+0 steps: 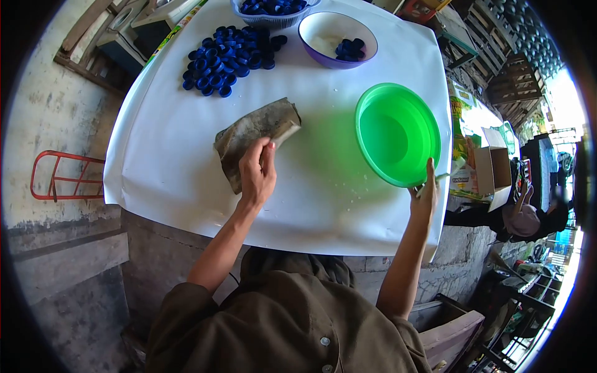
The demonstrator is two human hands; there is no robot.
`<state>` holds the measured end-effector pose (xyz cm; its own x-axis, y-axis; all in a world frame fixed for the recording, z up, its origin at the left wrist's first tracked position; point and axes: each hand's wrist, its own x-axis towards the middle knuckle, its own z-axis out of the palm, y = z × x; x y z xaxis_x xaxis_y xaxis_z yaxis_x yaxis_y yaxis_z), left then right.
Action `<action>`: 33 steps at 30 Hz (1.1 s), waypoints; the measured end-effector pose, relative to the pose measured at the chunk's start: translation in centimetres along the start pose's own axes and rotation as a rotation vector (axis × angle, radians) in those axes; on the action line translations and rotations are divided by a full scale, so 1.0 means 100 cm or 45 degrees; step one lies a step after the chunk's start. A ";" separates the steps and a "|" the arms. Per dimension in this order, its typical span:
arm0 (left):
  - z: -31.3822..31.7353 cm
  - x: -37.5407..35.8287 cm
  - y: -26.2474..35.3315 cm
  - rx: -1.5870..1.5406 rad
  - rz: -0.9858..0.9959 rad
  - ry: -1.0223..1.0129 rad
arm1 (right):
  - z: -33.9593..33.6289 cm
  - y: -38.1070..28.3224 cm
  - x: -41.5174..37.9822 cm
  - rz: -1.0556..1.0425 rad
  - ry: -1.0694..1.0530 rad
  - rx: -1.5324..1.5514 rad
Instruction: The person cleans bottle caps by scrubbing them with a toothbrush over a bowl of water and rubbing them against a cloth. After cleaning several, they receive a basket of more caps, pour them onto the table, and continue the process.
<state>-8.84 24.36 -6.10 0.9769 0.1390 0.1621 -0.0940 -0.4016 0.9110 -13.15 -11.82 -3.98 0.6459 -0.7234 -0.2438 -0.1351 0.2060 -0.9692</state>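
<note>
A grey-brown, stained cloth lies crumpled on the white-covered table, one edge folded over. My left hand is closed in a pinch on the near side of this cloth. To the right, a bright green plastic basin is tilted toward me and has nothing in it. My right hand grips its lower right rim, thumb on top and the other fingers hidden beneath. A thin pale strip sticks out beside that hand. Small white crumbs lie on the table between the hands.
Blue bottle caps are heaped at the back left. Behind them stands a pale blue basket of caps, beside a purple-rimmed white bowl holding several more. Beyond the right table edge are a cardboard box and another person.
</note>
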 end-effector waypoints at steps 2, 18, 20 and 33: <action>-0.002 0.005 -0.002 -0.013 0.020 0.084 | 0.002 0.011 0.006 0.036 -0.119 0.183; 0.090 0.120 0.010 0.001 0.191 -0.164 | -0.041 0.029 0.033 0.235 0.034 0.485; 0.104 0.118 -0.001 0.095 0.318 -0.170 | -0.047 0.015 0.023 0.227 0.071 0.511; 0.158 0.113 0.000 0.608 0.452 -0.267 | -0.123 0.005 0.031 0.193 0.209 0.494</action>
<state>5.24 11.62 -10.32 0.9234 -0.2375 0.3016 -0.3705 -0.7572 0.5379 -20.48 -22.09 -5.69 0.5085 -0.7546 -0.4147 0.0934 0.5271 -0.8447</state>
